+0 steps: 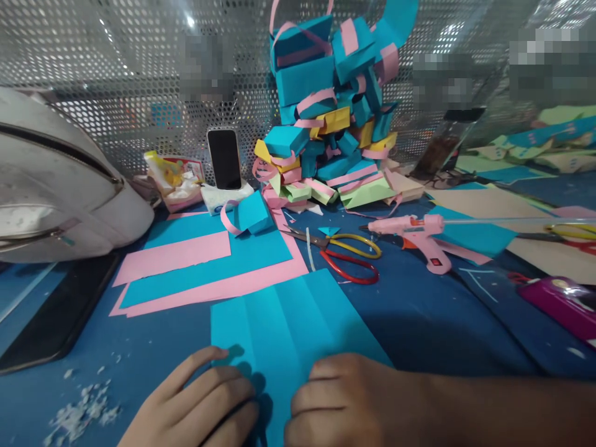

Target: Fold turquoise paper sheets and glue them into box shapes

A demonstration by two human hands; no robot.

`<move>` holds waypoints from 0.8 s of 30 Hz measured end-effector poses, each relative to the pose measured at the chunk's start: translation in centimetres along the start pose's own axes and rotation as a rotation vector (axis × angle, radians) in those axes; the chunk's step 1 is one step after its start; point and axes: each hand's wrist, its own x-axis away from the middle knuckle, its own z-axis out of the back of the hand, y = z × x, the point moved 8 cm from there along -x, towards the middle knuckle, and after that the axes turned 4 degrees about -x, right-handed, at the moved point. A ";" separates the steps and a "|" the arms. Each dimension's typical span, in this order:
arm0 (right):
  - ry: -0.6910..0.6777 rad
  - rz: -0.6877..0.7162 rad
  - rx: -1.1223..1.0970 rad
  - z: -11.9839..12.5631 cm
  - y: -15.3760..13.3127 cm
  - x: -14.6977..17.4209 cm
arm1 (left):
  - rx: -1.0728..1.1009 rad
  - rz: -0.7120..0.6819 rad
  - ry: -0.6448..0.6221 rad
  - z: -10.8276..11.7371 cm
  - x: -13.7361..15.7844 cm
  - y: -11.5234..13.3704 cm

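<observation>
A blue sheet of paper (pixel 288 323) with several lengthwise crease lines lies on the table before me. Over its left edge rests my left hand (pixel 205 397), forefinger stretched out and apart from the other bent fingers; nothing shows in it. My right hand (pixel 339 400) is closed on the sheet's near part, fingers curled together and pressed to the paper. Its thumb and the sheet's near edge are hidden. Beyond the sheet lie scissors (pixel 347 248) with one red and one yellow handle, their blades spread a little. Right of them is a pink glue gun (pixel 419 236) holding a clear stick.
Pink and blue sheets (pixel 186 273) lie at left beneath a small folded blue paper box (pixel 254 214). Folded paper boxes (pixel 307 81) pile up at the back. Also around: a phone (pixel 224 158), white bag (pixel 69 180), dark tablet-like slab (pixel 60 316), purple object (pixel 559 301), paper scraps (pixel 86 410).
</observation>
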 end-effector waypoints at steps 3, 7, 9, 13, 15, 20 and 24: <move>-0.002 0.026 0.052 -0.1 -0.3 0.0 | 0.007 0.013 -0.047 -0.4 0.2 -0.1; -0.005 0.032 0.106 -0.4 -0.6 0.1 | 0.018 0.008 -0.046 -0.5 0.4 0.0; -0.008 0.032 0.125 -0.5 -0.7 0.0 | 0.014 0.004 -0.046 -0.5 0.4 0.0; -0.009 0.037 0.131 -0.5 -0.8 -0.1 | 0.009 0.007 -0.064 -0.7 0.4 0.1; -0.005 0.030 0.128 -0.4 -0.7 -0.1 | 0.013 0.008 -0.061 -0.7 0.4 0.0; -0.017 0.019 0.123 -0.5 -0.7 -0.1 | 0.009 -0.003 -0.063 -0.7 0.6 0.1; -0.024 0.025 0.127 -0.5 -0.7 -0.1 | 0.008 0.000 -0.066 -0.8 0.6 0.0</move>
